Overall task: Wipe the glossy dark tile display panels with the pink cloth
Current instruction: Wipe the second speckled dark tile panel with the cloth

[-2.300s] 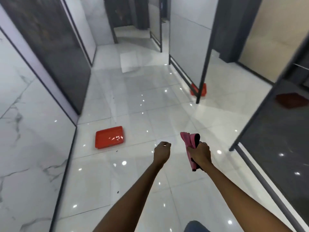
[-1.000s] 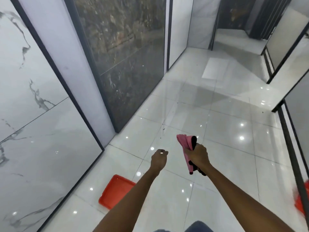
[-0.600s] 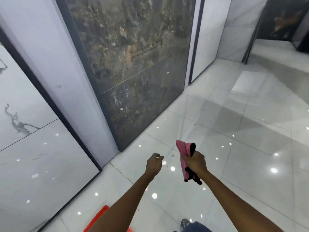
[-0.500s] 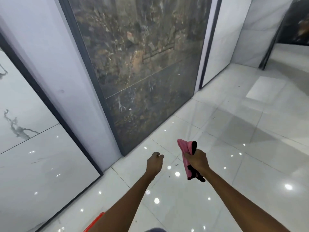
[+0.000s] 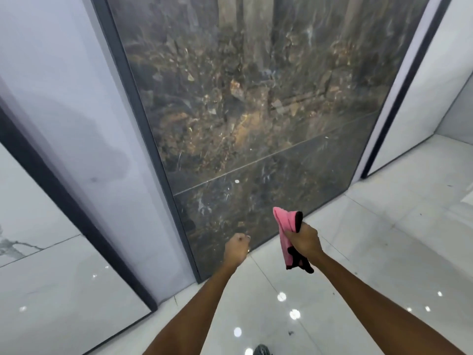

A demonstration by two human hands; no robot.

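Directly ahead, from 11 to 1 o'clock, the glossy dark marble-patterned tile display panel (image 5: pixel 256 111) now fills most of your view. A second ago it stood off to your 10 o'clock, with open floor between you and it. You have turned and closed in, so the panel is judged to be near reach. Wiping has not started: nothing touches its surface.

At 9 o'clock, the pale grey wall panel (image 5: pixel 76 111) and its dark metal frame strip (image 5: pixel 143 139) border the dark panel's left edge. The orange tray seen earlier at your 7 o'clock has left the view.

At 6 o'clock, the white polished floor tile (image 5: pixel 371 252) carries bright ceiling-light reflections.

At 5 o'clock, your right hand (image 5: pixel 303 242) has its fingers wrapped round the folded pink cloth with black trim (image 5: pixel 285 222), as before. The cloth stands above your fist and hangs below it, clear of the panel.

At 6 o'clock, your left hand (image 5: pixel 236 245) is curled into a loose fist and holds nothing.

Next, raise the cloth to the upper tile and work downward across the seam.
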